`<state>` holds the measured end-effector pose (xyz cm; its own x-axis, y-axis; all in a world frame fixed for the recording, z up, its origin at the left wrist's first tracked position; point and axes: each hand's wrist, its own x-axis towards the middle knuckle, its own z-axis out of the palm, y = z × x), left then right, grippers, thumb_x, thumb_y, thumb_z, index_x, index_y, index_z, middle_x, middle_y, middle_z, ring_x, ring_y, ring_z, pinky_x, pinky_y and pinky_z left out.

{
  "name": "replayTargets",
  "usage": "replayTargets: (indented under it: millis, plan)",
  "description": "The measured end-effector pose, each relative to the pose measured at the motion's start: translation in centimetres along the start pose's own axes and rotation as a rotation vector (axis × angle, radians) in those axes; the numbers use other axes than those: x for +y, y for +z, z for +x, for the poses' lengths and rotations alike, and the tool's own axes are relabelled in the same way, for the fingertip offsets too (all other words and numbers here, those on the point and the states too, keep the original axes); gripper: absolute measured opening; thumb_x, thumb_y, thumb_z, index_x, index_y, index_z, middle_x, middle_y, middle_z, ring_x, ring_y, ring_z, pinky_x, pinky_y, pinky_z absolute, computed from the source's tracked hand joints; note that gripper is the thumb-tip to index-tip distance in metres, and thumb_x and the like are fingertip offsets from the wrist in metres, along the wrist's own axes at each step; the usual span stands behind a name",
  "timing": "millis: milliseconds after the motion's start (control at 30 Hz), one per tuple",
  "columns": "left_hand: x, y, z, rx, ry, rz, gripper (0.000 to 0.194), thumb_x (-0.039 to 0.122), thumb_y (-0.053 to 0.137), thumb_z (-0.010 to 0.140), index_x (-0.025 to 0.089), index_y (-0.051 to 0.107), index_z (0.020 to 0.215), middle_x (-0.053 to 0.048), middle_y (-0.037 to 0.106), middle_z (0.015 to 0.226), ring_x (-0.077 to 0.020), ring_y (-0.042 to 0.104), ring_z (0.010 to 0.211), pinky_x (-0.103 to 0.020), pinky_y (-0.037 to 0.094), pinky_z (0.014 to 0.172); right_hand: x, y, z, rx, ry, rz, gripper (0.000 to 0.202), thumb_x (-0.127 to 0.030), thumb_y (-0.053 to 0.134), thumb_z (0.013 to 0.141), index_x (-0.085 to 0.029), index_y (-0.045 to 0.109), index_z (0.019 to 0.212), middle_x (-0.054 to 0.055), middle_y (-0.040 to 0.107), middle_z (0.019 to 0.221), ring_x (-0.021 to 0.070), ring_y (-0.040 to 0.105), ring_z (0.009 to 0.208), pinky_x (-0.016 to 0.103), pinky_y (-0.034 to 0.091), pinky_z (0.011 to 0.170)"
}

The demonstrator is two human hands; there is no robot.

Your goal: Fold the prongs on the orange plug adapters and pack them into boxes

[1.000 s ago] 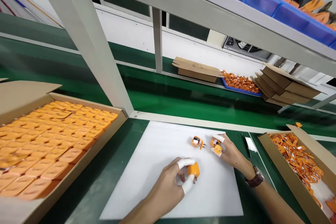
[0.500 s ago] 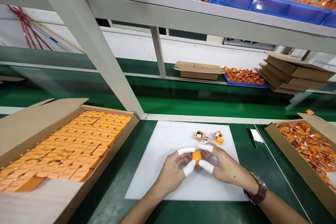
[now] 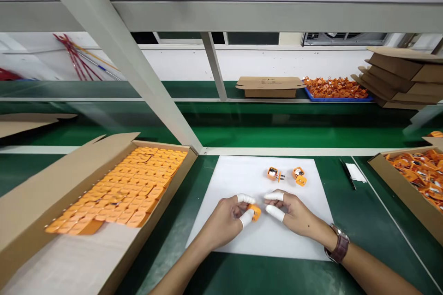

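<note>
I found the orange plug housing (image 3: 256, 213) in the left hand (image 3: 226, 221), above the white sheet (image 3: 235, 179) on the green bench. The thumb and forefinger were closed upon it, both tips in white covers. The right hand (image 3: 297, 212) stood just beside it on the right, thumb and forefinger parted, with nothing seen between them; the two hands did not touch.

I judged the housing light and stiff — a hard plastic shell, smooth enough to slide under dry covers if pinched loosely. The metal prongs and inner parts I rated as the delicate points. I recommended a hold on two opposite side walls, clear of the pronged face. Which way that face pointed I could not confirm, as the piece was small in view and half hidden by the fingers.

Beyond the hands lay a left uncapped unit (image 3: 272, 174) and a right uncapped unit (image 3: 299, 176), near each other, white and dark parts showing inside. To the left stood a carton (image 3: 167, 193) of orange pieces in close rows; to the right, a second carton (image 3: 404, 189) of loose ones. A black pen-like tool (image 3: 348, 174) lay beside a white slip (image 3: 356, 173).
</note>
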<state>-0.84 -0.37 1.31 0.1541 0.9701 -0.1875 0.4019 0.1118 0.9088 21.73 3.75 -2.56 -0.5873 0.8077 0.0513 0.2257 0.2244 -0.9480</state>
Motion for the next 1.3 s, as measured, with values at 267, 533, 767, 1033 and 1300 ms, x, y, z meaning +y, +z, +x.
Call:
replayTargets:
  millis: [267, 533, 767, 1033, 1300]
  plan:
    - [-1.7, -1.1, 1.4, 0.024, 0.096, 0.092, 0.028, 0.024, 0.061, 0.087, 0.02, 0.075, 0.11, -0.009, 0.073, 0.109, -0.0187, 0.066, 0.083, -0.03, 0.055, 0.077, 0.3, -0.2, -0.2, -0.039, -0.008, -0.007, 0.021, -0.03, 0.056, 0.097, -0.026, 0.065, 0.114, 0.004, 0.065, 0.108, 0.0166, 0.062, 0.088, 0.032, 0.054, 0.082]
    - [-0.2, -1.1, -0.1, -0.138, 0.16, 0.024, 0.025, 0.025, 0.061, 0.091, 0.021, 0.071, 0.114, -0.009, 0.074, 0.108, -0.0214, 0.07, 0.096, -0.035, 0.056, 0.09, 0.0, -0.1, -0.3, -0.029, -0.024, 0.063, 0.026, -0.031, 0.061, 0.094, -0.024, 0.065, 0.118, 0.005, 0.064, 0.1, 0.0166, 0.062, 0.083, 0.033, 0.055, 0.079]
    - [-1.1, 1.9, 0.6, -0.057, 0.011, -0.356, 0.036, 0.042, 0.077, 0.08, 0.017, 0.075, 0.105, -0.011, 0.077, 0.112, -0.0293, 0.072, 0.107, -0.046, 0.055, 0.101, -0.4, 0.3, -0.4, -0.065, 0.115, 0.331, 0.035, -0.035, 0.07, 0.087, -0.019, 0.064, 0.118, 0.004, 0.068, 0.093, 0.0168, 0.064, 0.081, 0.034, 0.056, 0.08]
    - [-2.5, 3.2, 0.6, -0.004, 0.072, -0.536, 0.019, 0.029, 0.083, 0.076, 0.024, 0.082, 0.094, -0.007, 0.077, 0.115, -0.0296, 0.071, 0.109, -0.047, 0.056, 0.101, -0.7, 0.4, -0.2, -0.05, 0.131, 0.22, 0.021, -0.02, 0.066, 0.086, -0.022, 0.068, 0.107, -0.001, 0.06, 0.084, 0.014, 0.056, 0.072, 0.029, 0.053, 0.072]
    - [-2.1, 2.7, 0.4, -0.005, 0.111, -0.35, 0.031, 0.037, 0.069, 0.088, 0.023, 0.074, 0.116, -0.01, 0.072, 0.125, -0.0288, 0.07, 0.111, -0.045, 0.056, 0.102, -0.4, 0.1, 0.2, -0.026, 0.168, 0.4, 0.025, -0.025, 0.07, 0.084, -0.02, 0.067, 0.108, 0.001, 0.069, 0.088, 0.016, 0.064, 0.078, 0.032, 0.054, 0.076]
